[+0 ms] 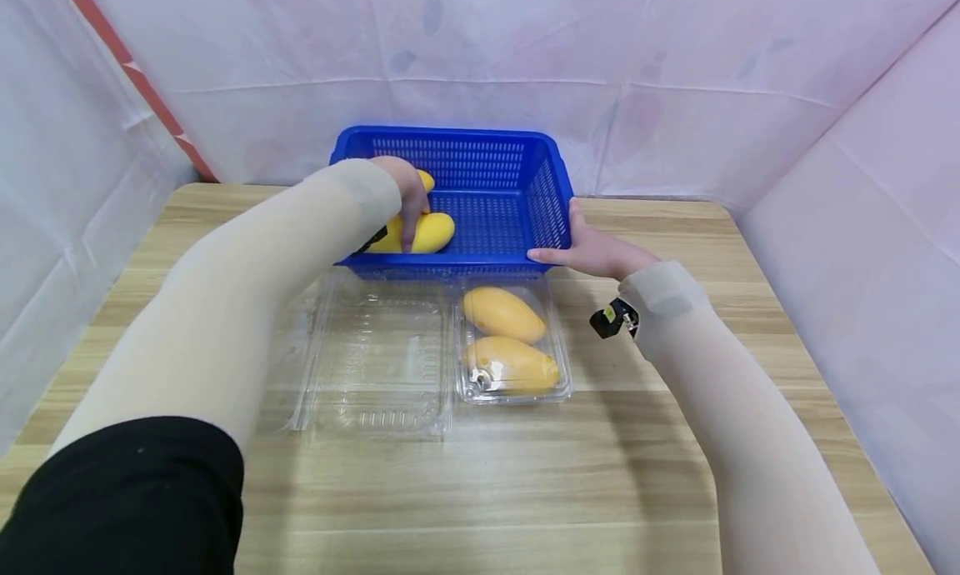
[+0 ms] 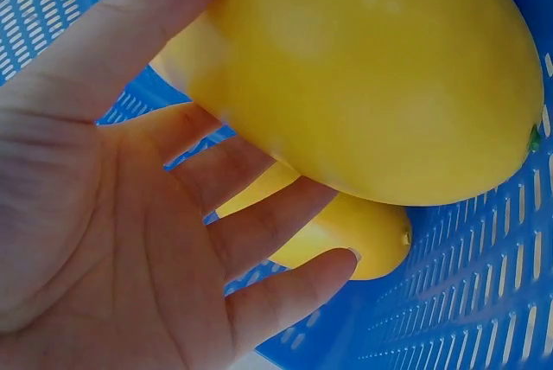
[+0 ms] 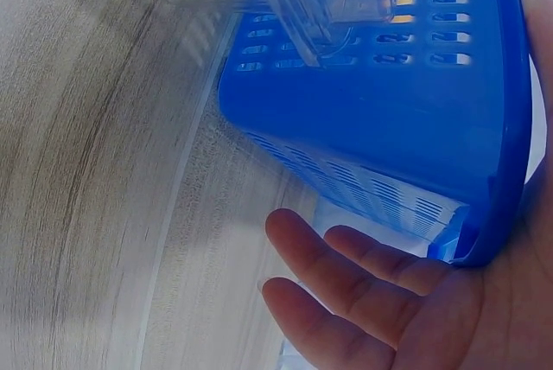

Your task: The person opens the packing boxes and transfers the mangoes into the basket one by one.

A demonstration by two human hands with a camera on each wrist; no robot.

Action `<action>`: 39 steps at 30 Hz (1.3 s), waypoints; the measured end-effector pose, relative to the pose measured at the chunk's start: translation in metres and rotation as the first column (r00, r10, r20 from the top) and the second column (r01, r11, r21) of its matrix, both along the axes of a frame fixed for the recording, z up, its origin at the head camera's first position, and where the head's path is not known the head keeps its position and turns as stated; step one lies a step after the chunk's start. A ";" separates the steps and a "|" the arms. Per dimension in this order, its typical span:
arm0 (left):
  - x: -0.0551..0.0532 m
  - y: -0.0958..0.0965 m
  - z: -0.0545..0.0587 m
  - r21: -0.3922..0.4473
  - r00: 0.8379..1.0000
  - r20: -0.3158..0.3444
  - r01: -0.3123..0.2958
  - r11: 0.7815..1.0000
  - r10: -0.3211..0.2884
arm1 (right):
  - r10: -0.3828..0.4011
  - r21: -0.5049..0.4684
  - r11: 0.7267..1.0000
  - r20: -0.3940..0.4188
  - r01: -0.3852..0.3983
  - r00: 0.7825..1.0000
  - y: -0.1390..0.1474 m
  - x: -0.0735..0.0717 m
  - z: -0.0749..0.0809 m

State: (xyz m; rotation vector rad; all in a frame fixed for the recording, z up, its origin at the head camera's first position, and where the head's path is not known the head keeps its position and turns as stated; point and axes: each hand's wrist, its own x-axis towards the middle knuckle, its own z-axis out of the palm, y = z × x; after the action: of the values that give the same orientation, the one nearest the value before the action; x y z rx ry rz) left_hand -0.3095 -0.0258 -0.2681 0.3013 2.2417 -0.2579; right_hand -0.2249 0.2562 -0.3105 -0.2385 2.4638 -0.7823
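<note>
Reaches with the left hand (image 1: 408,193) down into the blue basket (image 1: 480,162), with the palm turned towards a large mango (image 2: 371,67). Lays the thumb over one edge of this fruit and runs the other fingers, fanned apart and nearly straight, in behind its lower edge, with most fingertips hidden there; cannot tell the firmness of the contact. Has a lower mango (image 2: 371,232) in the basket just past the same fingers, close by the little fingertip; cannot tell whether touching. Seen from above, has mangoes (image 1: 435,233) around the left fingers, with one yellow end peeking out just beyond the hand.

Rests the right hand (image 1: 600,252) on the basket's near corner, with the thumb along the near rim and the other fingers outside the side wall, spread apart and loosely bent, with the corner in the hollow beside the palm.

Has, to the left of the right hand and nearer the body, a clear container (image 1: 517,400) with two mangoes (image 1: 501,312), lying one behind the other. Has, nearer the body than the left hand, a clear tray (image 1: 390,342) beside that container. Wears a dark wrist camera (image 1: 615,317) just below the right hand. Stands basket and plastic on a wood-grain table (image 1: 525,492) beneath both hands, with pale cloth (image 1: 480,33) beyond.
</note>
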 end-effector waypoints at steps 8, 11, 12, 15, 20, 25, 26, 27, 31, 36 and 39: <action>-0.001 0.000 -0.002 -0.018 0.999 -0.029 -0.014 1.000 0.014 | 0.007 -0.015 1.000 -0.007 -0.007 1.000 0.000 -0.003 -0.001; -0.002 -0.001 -0.003 -0.020 1.000 -0.028 -0.003 1.000 0.003 | 0.008 -0.012 1.000 -0.007 -0.008 1.000 0.000 -0.004 -0.001; -0.002 -0.001 -0.003 -0.021 1.000 -0.028 -0.003 1.000 0.002 | 0.010 -0.010 1.000 -0.006 -0.010 1.000 0.000 -0.004 -0.001; 0.001 -0.005 -0.001 -0.024 0.999 -0.049 0.009 1.000 -0.011 | 0.006 -0.004 1.000 -0.007 -0.006 1.000 -0.002 -0.005 -0.002; 0.008 -0.012 0.005 -0.016 0.995 -0.099 -0.012 1.000 0.010 | 0.009 0.008 1.000 -0.005 -0.009 1.000 -0.005 -0.009 -0.003; 0.012 -0.017 0.010 0.012 0.990 -0.087 0.113 0.994 -0.112 | 0.026 0.004 1.000 0.007 -0.026 1.000 -0.007 -0.013 -0.003; 0.013 -0.017 0.011 0.031 0.988 -0.089 0.133 0.991 -0.130 | 0.028 0.004 1.000 0.009 -0.028 1.000 -0.007 -0.013 -0.003; 0.013 -0.018 0.013 0.054 0.985 -0.092 0.151 0.987 -0.146 | 0.028 0.002 1.000 0.011 -0.028 1.000 -0.007 -0.014 -0.002; 0.018 -0.021 0.020 0.171 0.980 -0.142 0.164 0.972 -0.140 | 0.025 0.014 1.000 0.012 -0.025 1.000 -0.005 -0.016 -0.001; 0.033 -0.027 0.025 0.296 0.952 -0.284 0.196 0.935 -0.110 | 0.037 -0.002 0.999 0.001 -0.037 0.999 -0.003 -0.019 -0.002; 0.048 -0.028 0.025 0.348 0.918 -0.383 0.251 0.903 -0.108 | 0.042 -0.009 0.999 -0.007 -0.042 0.999 0.000 -0.020 -0.003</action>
State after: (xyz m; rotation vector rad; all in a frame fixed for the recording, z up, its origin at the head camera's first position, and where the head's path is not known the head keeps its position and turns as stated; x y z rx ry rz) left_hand -0.2615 -0.0541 -0.2436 0.7348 2.6224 0.0516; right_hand -0.2444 0.2561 -0.3135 -0.2955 2.4541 -0.7766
